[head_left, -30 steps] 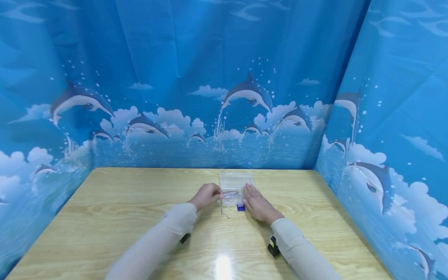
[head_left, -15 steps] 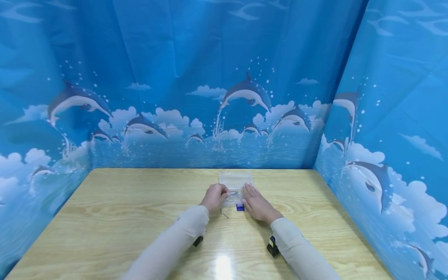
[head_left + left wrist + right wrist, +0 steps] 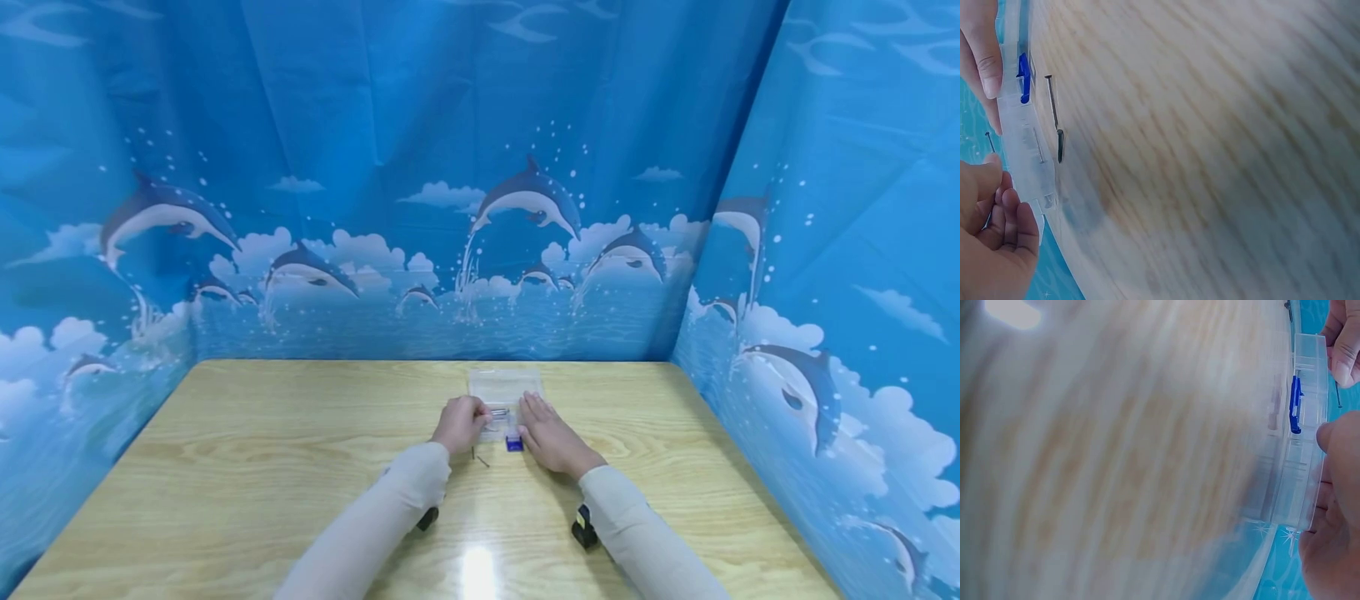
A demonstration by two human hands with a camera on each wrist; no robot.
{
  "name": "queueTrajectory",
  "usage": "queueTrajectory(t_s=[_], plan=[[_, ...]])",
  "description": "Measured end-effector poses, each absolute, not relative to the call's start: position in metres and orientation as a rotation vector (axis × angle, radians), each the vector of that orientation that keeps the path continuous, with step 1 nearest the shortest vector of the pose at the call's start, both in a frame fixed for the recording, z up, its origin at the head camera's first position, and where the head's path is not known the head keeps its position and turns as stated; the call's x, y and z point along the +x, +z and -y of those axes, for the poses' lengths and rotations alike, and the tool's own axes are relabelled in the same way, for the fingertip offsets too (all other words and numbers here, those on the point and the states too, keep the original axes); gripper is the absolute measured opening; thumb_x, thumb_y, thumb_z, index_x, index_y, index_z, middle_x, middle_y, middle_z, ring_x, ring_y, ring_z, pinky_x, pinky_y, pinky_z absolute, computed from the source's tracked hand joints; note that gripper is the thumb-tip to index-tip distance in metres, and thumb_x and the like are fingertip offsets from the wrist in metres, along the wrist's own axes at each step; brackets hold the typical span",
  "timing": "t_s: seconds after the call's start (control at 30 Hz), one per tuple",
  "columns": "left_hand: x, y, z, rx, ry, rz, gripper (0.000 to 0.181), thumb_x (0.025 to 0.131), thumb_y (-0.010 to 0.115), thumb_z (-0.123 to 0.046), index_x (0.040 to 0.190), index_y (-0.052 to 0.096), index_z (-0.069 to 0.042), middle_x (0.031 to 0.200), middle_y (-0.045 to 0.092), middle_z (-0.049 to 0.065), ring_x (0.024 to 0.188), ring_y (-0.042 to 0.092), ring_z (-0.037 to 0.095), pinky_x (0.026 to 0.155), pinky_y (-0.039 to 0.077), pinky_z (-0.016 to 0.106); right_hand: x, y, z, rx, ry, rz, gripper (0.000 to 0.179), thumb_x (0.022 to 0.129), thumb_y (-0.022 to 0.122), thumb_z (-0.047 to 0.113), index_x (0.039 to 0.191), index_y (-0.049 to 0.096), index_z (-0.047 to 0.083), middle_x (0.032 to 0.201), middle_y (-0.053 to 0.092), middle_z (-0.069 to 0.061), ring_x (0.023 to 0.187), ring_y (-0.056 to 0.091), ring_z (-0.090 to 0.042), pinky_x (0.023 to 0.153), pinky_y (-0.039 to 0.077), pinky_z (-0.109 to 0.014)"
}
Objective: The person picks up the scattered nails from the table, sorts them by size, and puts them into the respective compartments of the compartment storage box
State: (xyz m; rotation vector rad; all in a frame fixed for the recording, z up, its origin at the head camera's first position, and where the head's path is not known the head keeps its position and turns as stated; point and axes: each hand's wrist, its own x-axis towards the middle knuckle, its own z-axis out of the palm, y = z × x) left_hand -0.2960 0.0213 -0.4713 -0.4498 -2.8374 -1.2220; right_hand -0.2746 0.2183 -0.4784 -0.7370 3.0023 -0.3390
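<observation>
A clear plastic box [image 3: 495, 383] with a raised lid and a blue latch [image 3: 514, 444] lies near the table's far edge. My left hand [image 3: 460, 423] pinches a nail [image 3: 990, 142] between thumb and fingertips, over the box's left part. The nail's head end juts out past the thumb. My right hand [image 3: 555, 437] rests along the box's right side with its fingers straight; in the right wrist view its thumb [image 3: 1325, 435] touches the box wall. Silvery nails [image 3: 499, 412] show by the left fingertips.
Two loose nails lie on the table in front of the box: a longer nail [image 3: 1052, 103] and a shorter, darker nail [image 3: 1060, 147]. A blue dolphin-print curtain [image 3: 375, 167] hangs behind the table and along its right side.
My left hand has moved right, farther over the box, and stays almost still over the last half second. The right hand keeps its place at the box's right side.
</observation>
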Motion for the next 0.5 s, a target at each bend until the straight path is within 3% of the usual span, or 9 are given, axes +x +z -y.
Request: queueTrajectory(t_s=[0.5], plan=[[-0.2941,-0.4717,-0.0202,-0.462,-1.199,2.815,0.005,0.085,0.071,-0.009,0.082,0.072,-0.005,0.077,0.068,0.002,0.072,0.06,0.013,0.068,0.051,0.029,-0.274,-0.4793,-0.2186,-0.748,-0.359,-3.007,0.054,0.105,0.035,0.024,0.146,0.024,-0.009,0.155,0.019,-0.025,0.144,0.016,-0.037,0.117,0.015,-0.047]])
